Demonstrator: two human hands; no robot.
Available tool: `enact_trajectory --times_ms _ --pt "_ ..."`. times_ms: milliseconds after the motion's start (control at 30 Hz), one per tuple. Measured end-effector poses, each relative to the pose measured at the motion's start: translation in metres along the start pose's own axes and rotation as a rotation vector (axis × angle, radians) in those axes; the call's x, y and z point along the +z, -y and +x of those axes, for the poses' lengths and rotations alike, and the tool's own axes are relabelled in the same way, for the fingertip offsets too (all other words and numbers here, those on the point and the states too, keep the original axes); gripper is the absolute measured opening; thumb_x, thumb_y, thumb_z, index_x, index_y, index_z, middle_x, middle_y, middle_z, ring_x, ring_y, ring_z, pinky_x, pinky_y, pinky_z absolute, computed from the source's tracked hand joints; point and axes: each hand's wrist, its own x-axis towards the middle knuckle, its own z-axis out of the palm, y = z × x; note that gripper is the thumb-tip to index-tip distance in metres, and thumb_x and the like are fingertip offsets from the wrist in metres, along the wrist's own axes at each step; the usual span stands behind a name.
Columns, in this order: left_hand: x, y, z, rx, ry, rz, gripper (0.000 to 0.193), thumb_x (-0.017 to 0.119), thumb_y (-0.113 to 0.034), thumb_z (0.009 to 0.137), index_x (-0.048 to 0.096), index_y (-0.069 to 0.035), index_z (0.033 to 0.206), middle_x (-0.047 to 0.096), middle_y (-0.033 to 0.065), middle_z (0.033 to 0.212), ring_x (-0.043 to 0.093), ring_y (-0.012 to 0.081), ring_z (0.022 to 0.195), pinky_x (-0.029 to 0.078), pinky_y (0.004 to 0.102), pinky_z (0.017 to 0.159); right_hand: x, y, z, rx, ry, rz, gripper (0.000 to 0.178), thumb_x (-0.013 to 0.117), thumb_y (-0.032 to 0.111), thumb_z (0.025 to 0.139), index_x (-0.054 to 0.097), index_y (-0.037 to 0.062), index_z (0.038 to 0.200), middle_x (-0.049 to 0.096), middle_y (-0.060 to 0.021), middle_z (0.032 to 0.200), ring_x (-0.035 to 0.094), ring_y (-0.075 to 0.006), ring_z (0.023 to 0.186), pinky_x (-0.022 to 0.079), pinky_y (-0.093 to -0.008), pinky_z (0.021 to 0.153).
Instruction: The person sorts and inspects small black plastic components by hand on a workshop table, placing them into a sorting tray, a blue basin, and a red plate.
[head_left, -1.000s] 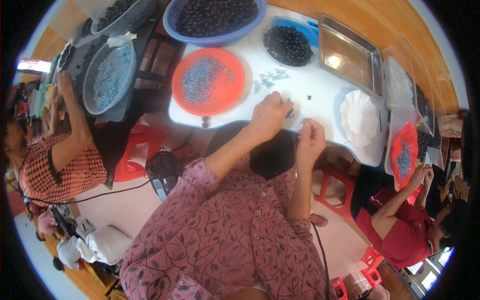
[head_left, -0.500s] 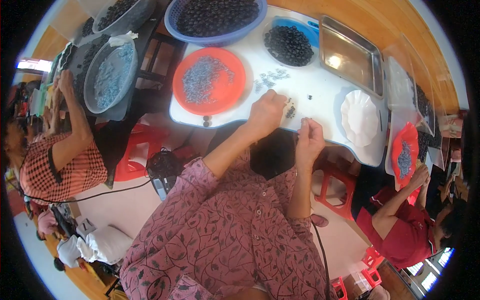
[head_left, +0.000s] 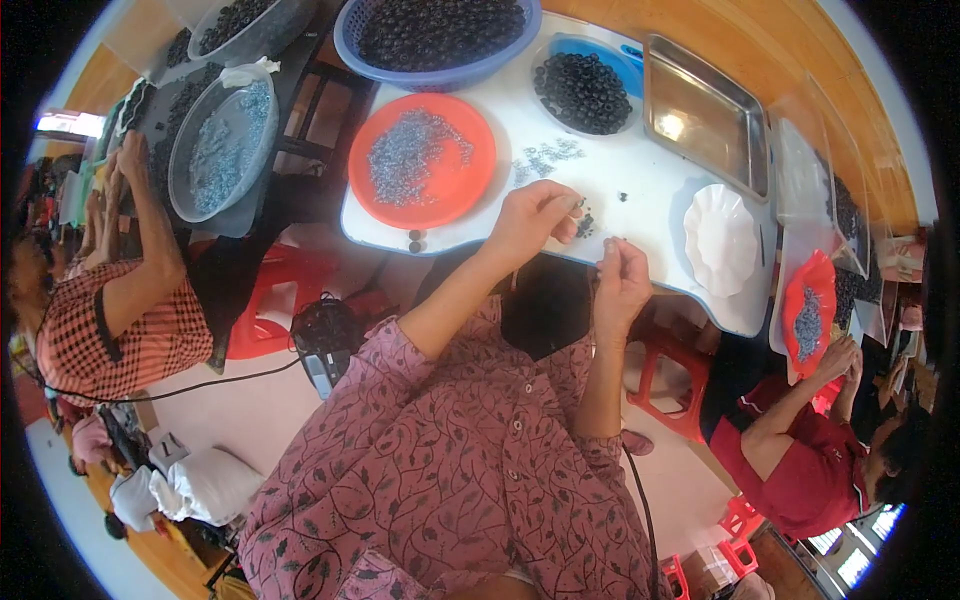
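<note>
My left hand (head_left: 538, 218) is over the near edge of the white table, thumb and finger pinched at a tiny dark piece. Beside its fingertips lies a little cluster of small dark pieces (head_left: 587, 224). To the right, my right hand (head_left: 622, 283) is closed in a pinch at the table edge; whatever its fingertips hold is too small to name. Beyond my left hand, small greyish clear pieces (head_left: 548, 155) are scattered on the tabletop. More of these fill part of the red plate (head_left: 475, 180) on the left. One lone dark piece (head_left: 623, 197) lies right of the cluster.
At the back stand a blue basket (head_left: 440, 80) and a bowl (head_left: 548, 118) of black round parts. A metal tray (head_left: 705, 112) and a white scalloped dish (head_left: 720, 240) are on the right. Co-workers sit on both sides. A black cable (head_left: 215, 380) runs at the left.
My left hand has drawn back slightly from the cluster of dark pieces, its fingertips lifted a little. My right hand has barely moved.
</note>
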Motion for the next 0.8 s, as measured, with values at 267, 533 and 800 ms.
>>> enact_trajectory --times_ms 267,533,800 --pt "0.001 -0.008 -0.014 -0.226 0.089 -0.450 0.019 0.057 -0.013 0.096 0.064 0.002 0.106 0.067 0.0082 0.086 0.061 0.0120 0.066 0.053 0.0251 0.060 0.001 0.025 0.000 0.206 0.103 0.316 0.012 0.062 0.007 0.092 0.063 -0.0009 0.101 0.068 -0.0084 0.096 0.053 -0.0063 0.066 0.044 -0.0200 0.060" --pt "-0.004 0.010 -0.027 0.123 -0.079 0.476 0.016 0.063 -0.014 0.088 0.066 -0.002 0.098 0.067 0.0153 0.080 0.063 0.0247 0.065 0.052 0.0358 0.061 -0.003 0.023 -0.002 0.212 0.087 0.272 0.014 0.060 0.008 0.093 0.064 -0.0001 0.103 0.069 -0.0083 0.097 0.054 -0.0065 0.069 0.044 -0.0195 0.062" --pt "-0.006 0.012 -0.006 0.492 -0.210 0.933 0.013 0.068 -0.014 0.081 0.065 -0.004 0.089 0.062 0.0146 0.077 0.062 0.0325 0.068 0.050 0.0418 0.060 -0.004 0.020 -0.002 0.193 0.105 0.282 0.014 0.061 0.009 0.092 0.064 0.0002 0.103 0.069 -0.0083 0.096 0.055 -0.0066 0.069 0.045 -0.0195 0.061"
